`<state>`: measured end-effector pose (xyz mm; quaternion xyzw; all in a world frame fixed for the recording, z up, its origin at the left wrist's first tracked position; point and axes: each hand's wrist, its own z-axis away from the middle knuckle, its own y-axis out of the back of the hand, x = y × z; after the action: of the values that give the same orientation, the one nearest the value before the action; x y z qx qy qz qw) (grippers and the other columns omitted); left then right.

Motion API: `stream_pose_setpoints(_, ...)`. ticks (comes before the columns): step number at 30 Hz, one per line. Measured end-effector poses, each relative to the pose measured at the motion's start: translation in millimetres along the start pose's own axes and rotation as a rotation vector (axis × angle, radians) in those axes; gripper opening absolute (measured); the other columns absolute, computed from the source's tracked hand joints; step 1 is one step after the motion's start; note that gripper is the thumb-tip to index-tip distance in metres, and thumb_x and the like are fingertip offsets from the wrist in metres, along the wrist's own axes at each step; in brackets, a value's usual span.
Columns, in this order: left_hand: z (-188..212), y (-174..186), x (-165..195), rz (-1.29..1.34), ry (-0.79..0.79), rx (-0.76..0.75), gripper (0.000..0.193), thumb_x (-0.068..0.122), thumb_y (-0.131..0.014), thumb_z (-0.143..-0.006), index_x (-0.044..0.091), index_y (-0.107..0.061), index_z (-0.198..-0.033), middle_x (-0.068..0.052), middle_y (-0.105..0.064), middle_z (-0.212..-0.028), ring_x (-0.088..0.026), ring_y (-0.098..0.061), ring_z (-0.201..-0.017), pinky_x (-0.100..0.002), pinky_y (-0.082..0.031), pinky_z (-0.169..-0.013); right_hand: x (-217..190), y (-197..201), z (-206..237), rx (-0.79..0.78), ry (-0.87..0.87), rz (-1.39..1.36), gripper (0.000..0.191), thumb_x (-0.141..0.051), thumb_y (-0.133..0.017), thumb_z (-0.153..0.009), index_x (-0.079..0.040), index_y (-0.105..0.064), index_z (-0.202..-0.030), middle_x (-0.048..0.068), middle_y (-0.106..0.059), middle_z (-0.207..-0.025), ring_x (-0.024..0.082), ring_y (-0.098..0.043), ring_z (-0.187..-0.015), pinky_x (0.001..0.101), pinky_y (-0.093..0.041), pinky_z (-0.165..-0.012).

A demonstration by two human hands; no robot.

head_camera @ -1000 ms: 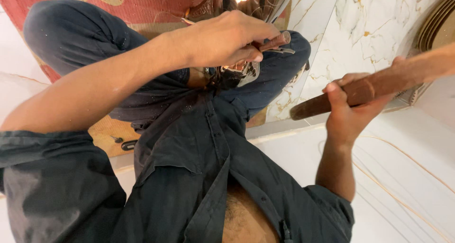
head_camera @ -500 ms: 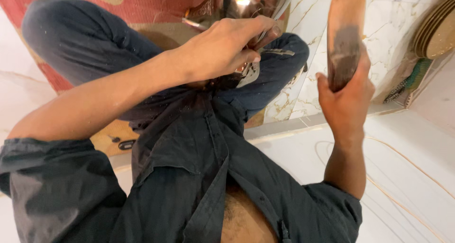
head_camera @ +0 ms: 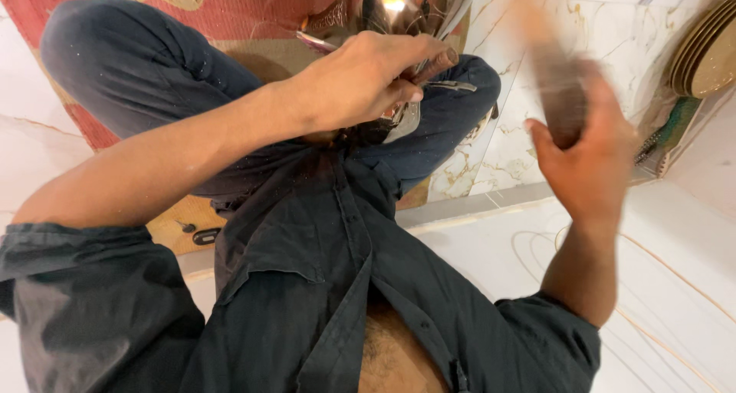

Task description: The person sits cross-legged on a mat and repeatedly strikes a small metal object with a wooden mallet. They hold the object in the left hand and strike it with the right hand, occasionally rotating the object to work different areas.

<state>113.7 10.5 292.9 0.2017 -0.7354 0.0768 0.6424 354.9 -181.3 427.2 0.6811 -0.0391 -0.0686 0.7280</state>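
1. Head view, edges and room: the person sat cross-legged on a red and tan mat (head_camera: 230,9) beside white marble floor (head_camera: 675,286). The bent knees closed in the left hand (head_camera: 368,78). The right hand (head_camera: 590,163) had bare floor below it and to its right. A stack of round golden plates (head_camera: 709,52) stood near the upper right edge.
2. Direction: the brown wooden stick (head_camera: 556,78) was blurred. Its long axis ran nearly upright, tilted a little left at the top.
3. Grip: the right hand was wrapped closed around the stick's lower end, and most of the length rose above the fist. The left hand was clenched over a small dark tool (head_camera: 433,63) above the lap, one end poking out past the fingers toward the right.
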Motion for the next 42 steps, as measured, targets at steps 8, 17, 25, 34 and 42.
stream_pose_setpoints(8, -25.2, 15.0, 1.6, 0.157, -0.319, -0.292, 0.04, 0.003, -0.075, -0.089, 0.0, -0.064, -0.127, -0.016, -0.074, -0.116, -0.033, -0.072, -0.102, -0.041, -0.057, -0.083, -18.7, -61.0, 78.6, 0.23, -0.393, -0.656, 0.068, 0.001, -0.079, -0.1, -0.008, -0.034, -0.15, 0.017, -0.06, -0.112, 0.029, -0.061, -0.089, 0.0404, -0.051, -0.078)
stream_pose_setpoints(17, -38.7, 16.4, 10.4, -0.069, -0.161, -0.695, 0.037, 0.008, -0.071, -0.087, 0.012, -0.07, -0.124, -0.01, -0.077, -0.1, -0.031, -0.073, -0.087, -0.043, -0.055, -0.072, -36.6, -112.7, 124.6, 0.368, -0.166, -0.162, 0.053, 0.013, -0.071, -0.092, -0.004, -0.041, -0.132, 0.013, -0.06, -0.106, 0.025, -0.059, -0.088, 0.0381, -0.052, -0.078)
stream_pose_setpoints(25, -10.0, 32.2, -6.3, 0.056, -0.053, 0.024, 0.023, 0.011, -0.072, -0.108, 0.004, -0.06, -0.126, -0.01, -0.071, -0.109, -0.022, -0.075, -0.103, -0.036, -0.061, -0.089, -51.9, -102.3, 112.5, 0.383, -0.801, -1.043, 0.055, -0.002, -0.076, -0.09, -0.008, -0.036, -0.126, 0.004, -0.061, -0.103, 0.013, -0.064, -0.073, 0.0287, -0.056, -0.059)
stream_pose_setpoints(34, 15.2, 4.7, -6.8, -0.002, -0.086, 0.121, 0.061, 0.005, -0.081, -0.091, 0.003, -0.048, -0.143, -0.018, -0.068, -0.106, -0.034, -0.072, -0.094, -0.042, -0.056, -0.081, -33.9, -59.4, 50.3, -0.189, -0.127, -0.077, 0.067, -0.012, -0.085, -0.09, -0.011, -0.054, -0.149, 0.015, -0.066, -0.101, 0.036, -0.068, -0.085, 0.046, -0.054, -0.071)
stream_pose_setpoints(42, 7.5, 1.7, -21.2, -0.044, -0.192, 0.068, 0.053, 0.006, -0.082, -0.091, 0.004, -0.059, -0.138, -0.015, -0.072, -0.105, -0.033, -0.073, -0.095, -0.043, -0.057, -0.082, 10.0, -32.5, 27.6, -0.074, -0.056, 0.074, 0.071, -0.012, -0.087, -0.098, -0.011, -0.046, -0.156, 0.016, -0.067, -0.112, 0.034, -0.07, -0.094, 0.0451, -0.057, -0.084)
